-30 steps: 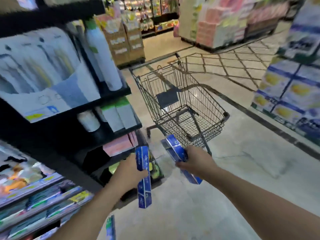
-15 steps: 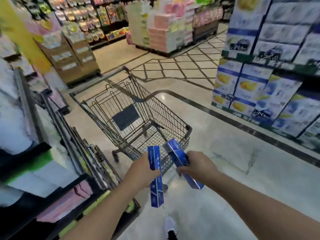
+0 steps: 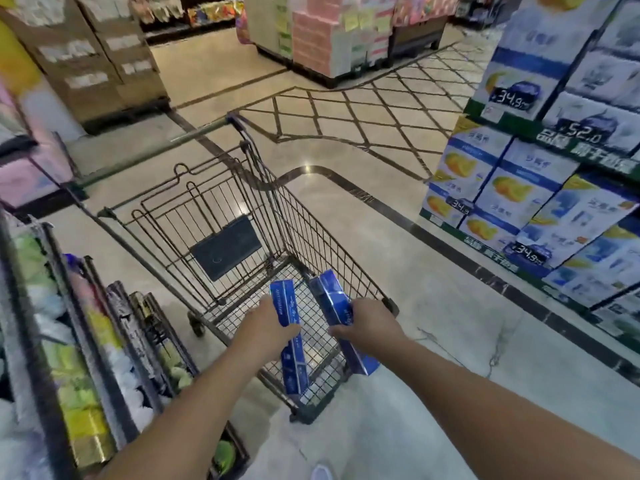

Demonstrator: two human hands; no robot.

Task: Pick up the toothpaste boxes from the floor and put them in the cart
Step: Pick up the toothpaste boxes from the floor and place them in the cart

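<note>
Both hands out over the wire cart, a blue box in each!

Glossy marble floor (image 3: 433, 306) with a dark diamond inlay, boxed goods (image 3: 519, 188) stacked right, shelves (image 3: 86, 341) left. The left hand (image 3: 268, 323) grips one toothpaste box (image 3: 289, 337), the right hand (image 3: 370, 322) clenches a second toothpaste box (image 3: 341, 317), both held above the shopping cart (image 3: 311, 244) basket. Half a second ago the boxes were short of the rim; now they're over it, and the cart sits closer.
</note>
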